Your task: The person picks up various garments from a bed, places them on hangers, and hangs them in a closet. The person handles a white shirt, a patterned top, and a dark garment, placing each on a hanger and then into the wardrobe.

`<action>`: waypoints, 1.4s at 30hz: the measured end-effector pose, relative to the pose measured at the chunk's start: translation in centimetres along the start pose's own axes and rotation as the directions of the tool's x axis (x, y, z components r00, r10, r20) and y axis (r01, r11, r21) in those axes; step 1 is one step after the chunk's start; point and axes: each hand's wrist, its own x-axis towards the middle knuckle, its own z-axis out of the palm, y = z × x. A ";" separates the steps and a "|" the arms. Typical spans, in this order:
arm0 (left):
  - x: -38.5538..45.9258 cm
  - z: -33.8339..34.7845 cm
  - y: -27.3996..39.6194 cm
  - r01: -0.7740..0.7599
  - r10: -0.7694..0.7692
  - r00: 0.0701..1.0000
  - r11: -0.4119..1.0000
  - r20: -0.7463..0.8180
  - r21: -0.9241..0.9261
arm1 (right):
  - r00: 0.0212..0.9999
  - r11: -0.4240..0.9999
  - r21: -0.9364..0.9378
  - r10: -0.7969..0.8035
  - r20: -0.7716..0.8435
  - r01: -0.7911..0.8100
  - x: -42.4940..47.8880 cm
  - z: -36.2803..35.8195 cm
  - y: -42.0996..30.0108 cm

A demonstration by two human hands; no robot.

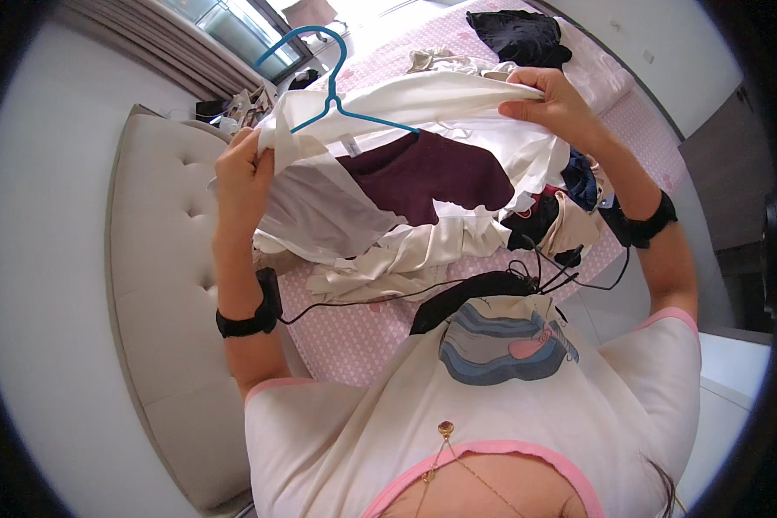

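Observation:
My left hand point(243, 171) grips one side of a white garment point(421, 94) near its upper edge. With thumb and fingers, my right hand point(547, 107) pinches the same edge farther right, so the cloth is stretched between both hands. A blue clothes hanger point(337, 71) sits between them, its hook pointing up and its arms running into the garments. On it, a dark maroon garment point(421, 171) shows inside the spread white cloth. A small white label point(350, 145) lies at its neckline. The hanger's lower part is hidden by fabric.
Below is a bed with a pink patterned sheet point(349, 343), carrying a cream satin garment point(388, 272) and a heap of dark and beige clothes point(557, 220). A black garment point(518, 39) lies at the far end. The tufted headboard point(168, 213) stands left. A black cable point(362, 302) links my wrist straps.

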 end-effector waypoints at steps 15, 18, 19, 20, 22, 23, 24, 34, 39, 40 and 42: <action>-0.7 3.0 -0.8 0.114 -0.044 0.961 0.963 -0.274 0.244 | 0.836 0.997 -0.010 0.075 0.544 -0.083 -5.6 7.8 -4.0; -0.7 2.9 -0.8 0.119 -0.072 0.963 0.978 -0.258 0.171 | 0.872 0.991 -0.133 0.060 0.485 0.006 -4.6 6.4 -4.5; -0.8 2.9 -0.8 0.107 -0.066 0.965 0.983 -0.256 0.148 | 0.928 0.993 -0.119 0.067 0.366 -0.025 -4.1 5.9 -4.7; -0.9 2.8 -0.6 0.130 -0.100 0.960 0.987 -0.263 0.098 | 0.993 0.999 -0.014 0.030 0.114 -0.029 -3.1 5.4 -5.5; -0.9 3.0 0.2 0.169 -0.167 0.949 0.986 -0.268 -0.015 | 0.943 0.910 -0.353 -0.289 -0.165 0.218 -1.2 4.4 -5.2; -0.9 3.4 0.5 0.155 -0.163 0.953 0.987 -0.254 -0.052 | 0.908 0.869 -0.415 -0.372 -0.193 0.268 -0.4 4.2 -5.1; -0.9 3.8 0.7 0.142 -0.157 0.957 0.987 -0.243 -0.080 | 0.863 0.822 -0.472 -0.457 -0.216 0.317 0.5 4.3 -5.2; -1.1 6.6 3.8 0.121 -0.152 0.979 0.968 -0.132 -0.219 | 0.971 0.951 -0.222 -0.233 -0.047 0.217 5.1 6.3 -4.9; -1.5 7.3 3.4 0.085 -0.121 0.984 0.965 -0.131 -0.249 | 0.941 0.949 -0.143 -0.302 -0.156 0.281 3.9 7.0 -3.3; -1.7 7.7 3.3 0.071 -0.107 0.986 0.963 -0.127 -0.260 | 0.933 0.952 0.021 -0.295 -0.206 0.306 4.0 7.1 -3.1; -1.7 8.6 3.1 0.068 -0.093 0.993 0.960 -0.079 -0.271 | 0.939 0.880 0.352 -0.242 -0.244 0.318 3.7 7.2 -4.9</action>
